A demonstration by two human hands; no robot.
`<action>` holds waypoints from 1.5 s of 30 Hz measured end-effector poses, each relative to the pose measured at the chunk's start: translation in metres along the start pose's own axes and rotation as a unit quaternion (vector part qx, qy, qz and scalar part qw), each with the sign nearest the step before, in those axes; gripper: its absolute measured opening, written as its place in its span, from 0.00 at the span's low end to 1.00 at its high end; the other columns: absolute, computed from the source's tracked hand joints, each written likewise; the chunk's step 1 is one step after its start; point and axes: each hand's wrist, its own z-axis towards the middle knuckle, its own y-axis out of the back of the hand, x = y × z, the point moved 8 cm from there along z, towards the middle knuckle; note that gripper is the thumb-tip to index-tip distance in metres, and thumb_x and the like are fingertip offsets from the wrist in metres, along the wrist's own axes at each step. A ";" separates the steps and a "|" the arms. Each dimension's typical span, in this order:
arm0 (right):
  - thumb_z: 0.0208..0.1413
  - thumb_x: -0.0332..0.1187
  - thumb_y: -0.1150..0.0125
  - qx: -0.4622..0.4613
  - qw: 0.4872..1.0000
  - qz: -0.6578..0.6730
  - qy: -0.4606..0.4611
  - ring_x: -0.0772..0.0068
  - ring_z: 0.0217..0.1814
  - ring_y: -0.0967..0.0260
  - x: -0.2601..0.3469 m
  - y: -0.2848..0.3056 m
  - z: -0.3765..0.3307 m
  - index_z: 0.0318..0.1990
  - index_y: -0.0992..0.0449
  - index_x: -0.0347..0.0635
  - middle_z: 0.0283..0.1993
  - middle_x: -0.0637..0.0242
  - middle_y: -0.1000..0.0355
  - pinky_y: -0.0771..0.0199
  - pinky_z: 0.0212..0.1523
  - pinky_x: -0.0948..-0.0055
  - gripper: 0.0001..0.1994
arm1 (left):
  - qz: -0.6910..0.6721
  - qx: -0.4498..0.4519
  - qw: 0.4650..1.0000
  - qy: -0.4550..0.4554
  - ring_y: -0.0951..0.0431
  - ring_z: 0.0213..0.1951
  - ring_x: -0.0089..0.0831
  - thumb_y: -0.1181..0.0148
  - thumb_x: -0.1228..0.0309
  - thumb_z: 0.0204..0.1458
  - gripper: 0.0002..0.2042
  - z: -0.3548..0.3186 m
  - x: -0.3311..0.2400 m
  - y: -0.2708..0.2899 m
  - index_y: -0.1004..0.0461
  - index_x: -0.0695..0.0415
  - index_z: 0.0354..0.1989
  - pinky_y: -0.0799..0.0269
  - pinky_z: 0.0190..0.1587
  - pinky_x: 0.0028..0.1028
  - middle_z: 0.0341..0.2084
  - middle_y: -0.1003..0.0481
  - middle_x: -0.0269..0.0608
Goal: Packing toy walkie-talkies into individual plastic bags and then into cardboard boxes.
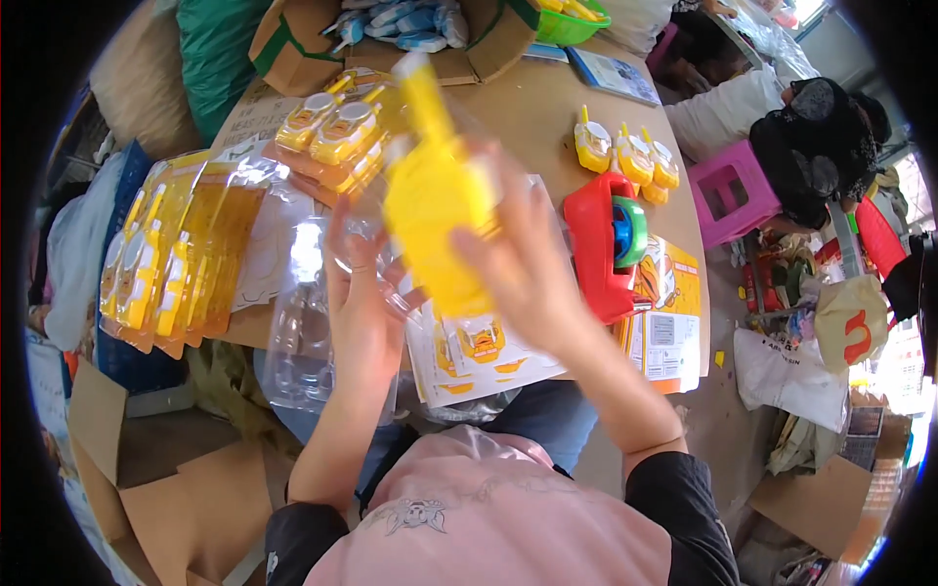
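My right hand (528,264) grips a yellow toy walkie-talkie (440,210) with a stubby antenna, raised over the table and blurred by motion. My left hand (366,303) is just left of it, fingers bent around the edge of a clear plastic blister shell, partly hidden behind the toy. Another clear blister shell (303,342) lies at the table's front edge, beside my left wrist. Below my hands is a stack of printed cards (459,366) with yellow pictures on white.
Packed yellow walkie-talkies stand in rows (147,273) at left and in a pile (337,127) behind. A red tape dispenser (596,244) sits at right, near several loose walkie-talkies (635,156). An open carton (489,63) holds blue-white pieces. A pink stool (728,200) stands beyond the table.
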 end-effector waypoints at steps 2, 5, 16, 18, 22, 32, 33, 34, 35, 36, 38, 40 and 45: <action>0.54 0.38 0.46 -0.001 0.944 -0.324 0.061 0.52 0.72 0.64 0.012 -0.020 -0.013 0.62 0.43 0.45 0.69 0.57 0.54 0.69 0.66 0.45 0.28 | -0.072 0.013 0.997 -0.023 0.33 0.54 0.30 0.50 0.65 0.59 0.26 -0.002 0.002 -0.014 0.51 0.52 0.64 0.33 0.53 0.27 0.56 0.40 0.44; 0.51 0.40 0.43 -0.001 0.940 -0.333 0.076 0.52 0.73 0.66 0.017 -0.002 -0.012 0.60 0.38 0.46 0.70 0.60 0.57 0.66 0.64 0.39 0.27 | 0.060 -0.016 0.997 -0.038 0.31 0.52 0.30 0.46 0.74 0.55 0.28 -0.001 0.001 -0.009 0.49 0.54 0.63 0.32 0.52 0.28 0.53 0.36 0.43; 0.45 0.65 0.48 0.034 0.772 -0.588 -0.240 0.53 0.72 0.61 -0.236 0.132 0.117 0.65 0.49 0.56 0.65 0.63 0.44 0.80 0.58 0.25 0.42 | 0.120 -0.080 0.989 -0.020 0.27 0.46 0.31 0.44 0.78 0.51 0.25 -0.010 -0.022 0.005 0.42 0.54 0.59 0.28 0.47 0.30 0.47 0.32 0.45; 0.44 0.63 0.45 0.011 0.771 -0.592 -0.234 0.53 0.72 0.60 -0.267 0.130 0.119 0.64 0.46 0.54 0.65 0.63 0.44 0.79 0.60 0.27 0.41 | 0.128 -0.075 0.989 -0.011 0.27 0.46 0.31 0.44 0.78 0.51 0.26 -0.011 -0.018 0.004 0.42 0.53 0.59 0.27 0.47 0.29 0.46 0.31 0.45; 0.40 0.58 0.39 0.126 0.727 -0.597 -0.316 0.54 0.69 0.53 -0.286 0.118 0.131 0.61 0.41 0.52 0.62 0.62 0.40 0.75 0.63 0.31 0.40 | 0.149 -0.083 0.985 -0.005 0.27 0.44 0.30 0.43 0.78 0.50 0.26 -0.018 -0.025 0.017 0.42 0.54 0.58 0.27 0.46 0.28 0.44 0.30 0.45; 0.45 0.35 0.38 0.062 0.998 -0.013 -0.029 0.63 0.46 0.29 -0.118 0.094 0.124 0.63 0.47 0.44 0.43 0.58 0.27 0.31 0.49 0.67 0.36 | 0.146 -0.074 0.986 0.013 0.26 0.43 0.30 0.43 0.79 0.50 0.25 -0.005 -0.005 0.032 0.42 0.58 0.57 0.28 0.45 0.28 0.43 0.31 0.44; 0.47 0.33 0.39 0.115 0.989 0.094 -0.023 0.65 0.48 0.30 -0.087 0.086 0.105 0.63 0.47 0.43 0.46 0.60 0.28 0.32 0.50 0.68 0.35 | 0.143 -0.073 0.987 0.018 0.26 0.43 0.30 0.43 0.79 0.50 0.25 -0.004 -0.003 0.031 0.42 0.58 0.57 0.28 0.45 0.28 0.43 0.31 0.44; 0.49 0.32 0.41 0.165 0.965 0.203 -0.016 0.67 0.50 0.32 -0.060 0.073 0.083 0.64 0.48 0.43 0.49 0.61 0.29 0.33 0.52 0.70 0.34 | 0.129 -0.070 0.988 0.040 0.26 0.43 0.30 0.43 0.78 0.50 0.25 -0.004 0.001 0.030 0.42 0.58 0.57 0.28 0.45 0.29 0.44 0.31 0.44; 0.47 0.32 0.39 0.176 0.940 0.293 -0.010 0.67 0.59 0.38 -0.048 0.063 0.061 0.64 0.48 0.43 0.56 0.62 0.35 0.39 0.59 0.67 0.36 | 0.113 -0.063 0.989 0.066 0.26 0.44 0.31 0.43 0.78 0.50 0.24 -0.003 0.007 0.028 0.42 0.58 0.57 0.28 0.46 0.29 0.44 0.31 0.44; 0.46 0.30 0.39 0.212 0.944 0.250 0.028 0.65 0.65 0.47 -0.036 0.055 0.042 0.63 0.44 0.42 0.62 0.60 0.42 0.46 0.63 0.65 0.34 | 0.114 -0.060 0.989 0.073 0.26 0.44 0.31 0.43 0.78 0.50 0.24 -0.003 0.008 0.025 0.42 0.58 0.57 0.28 0.46 0.29 0.44 0.31 0.44; 0.46 0.29 0.40 0.184 0.977 0.035 0.103 0.61 0.69 0.52 -0.033 0.055 0.018 0.59 0.38 0.41 0.64 0.57 0.46 0.52 0.65 0.64 0.29 | 0.058 -0.042 0.990 0.124 0.27 0.46 0.33 0.43 0.78 0.50 0.24 -0.003 0.015 0.018 0.41 0.58 0.57 0.28 0.47 0.29 0.46 0.31 0.44; 0.46 0.31 0.38 0.089 0.992 -0.019 0.087 0.55 0.70 0.56 -0.040 0.066 -0.001 0.59 0.37 0.41 0.65 0.51 0.49 0.51 0.65 0.62 0.29 | 0.107 -0.033 0.988 0.109 0.26 0.46 0.33 0.43 0.76 0.51 0.23 -0.009 0.011 0.020 0.41 0.56 0.56 0.27 0.46 0.30 0.46 0.31 0.45; 0.45 0.44 0.34 -0.011 0.999 0.003 0.049 0.46 0.71 0.61 -0.027 0.067 -0.063 0.59 0.37 0.48 0.67 0.47 0.56 0.56 0.65 0.54 0.33 | 0.123 -0.016 0.979 0.164 0.24 0.43 0.34 0.42 0.75 0.50 0.24 -0.016 0.025 0.006 0.41 0.56 0.56 0.25 0.43 0.30 0.44 0.30 0.46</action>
